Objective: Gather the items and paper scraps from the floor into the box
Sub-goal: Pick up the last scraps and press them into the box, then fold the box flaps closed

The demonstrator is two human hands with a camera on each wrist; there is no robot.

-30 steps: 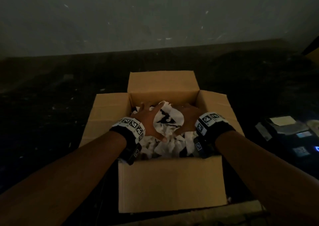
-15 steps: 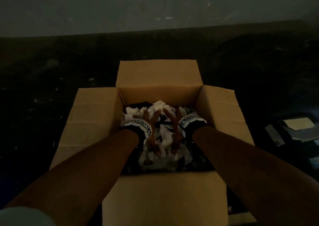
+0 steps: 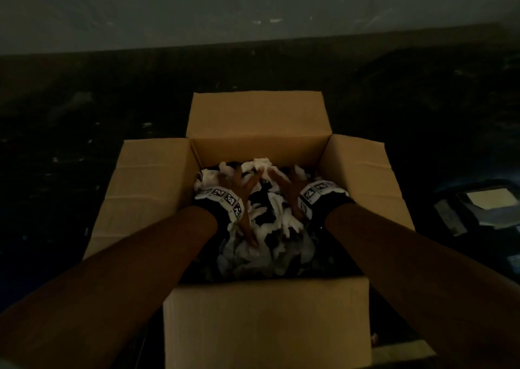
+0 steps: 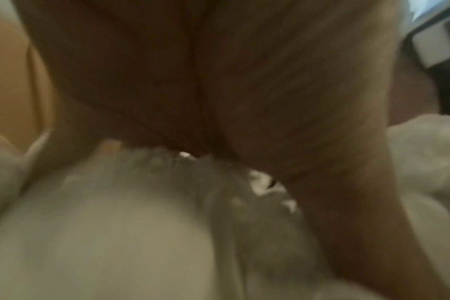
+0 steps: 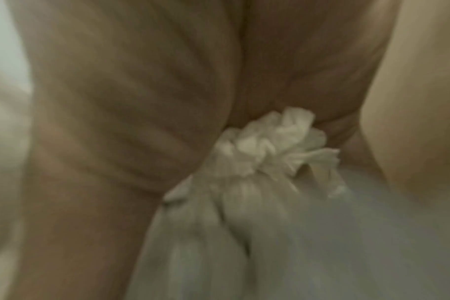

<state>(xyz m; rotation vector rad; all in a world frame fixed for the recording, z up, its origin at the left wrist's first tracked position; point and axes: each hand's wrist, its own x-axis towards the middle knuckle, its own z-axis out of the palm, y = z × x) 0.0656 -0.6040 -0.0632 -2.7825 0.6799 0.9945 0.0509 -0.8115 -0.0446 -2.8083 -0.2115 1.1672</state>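
Change since earlier frames: You had both hands cupped over a crumpled wad at the top of the box; you then drove them deeper, so that the fingers spread and sank among the scraps.

Left hand: Your left hand [image 3: 244, 197] lay inside the box, fingers splayed and straight, thumb stretched toward you across the scraps. The grip was wide and held nothing; it pressed on the heap.

Right hand: Your right hand [image 3: 289, 192] lay just beside the left, fingers likewise spread and pressing down. The right wrist view showed a crumpled white tuft [image 5: 275, 142] caught between two fingers, but no closed grip round it.

Paper scraps: The paper scraps [image 3: 270, 228] filled the box as a loose white heap mixed with dark pieces, under and around both hands.

Box: The box [image 3: 267, 320] stood on the dark floor [image 3: 84, 115] with its flaps folded outward.

Step in hand: You were, by judgement, packing down a delivered load.

Next move: Withdraw both hands with fingers straight, so no scrap lifts out with them, then check the floor for remaining pieces. The floor was too dark to confirm what remained.

Other: A dark flat object [image 3: 478, 208] lay on the floor well apart to the right; its identity could not be told.
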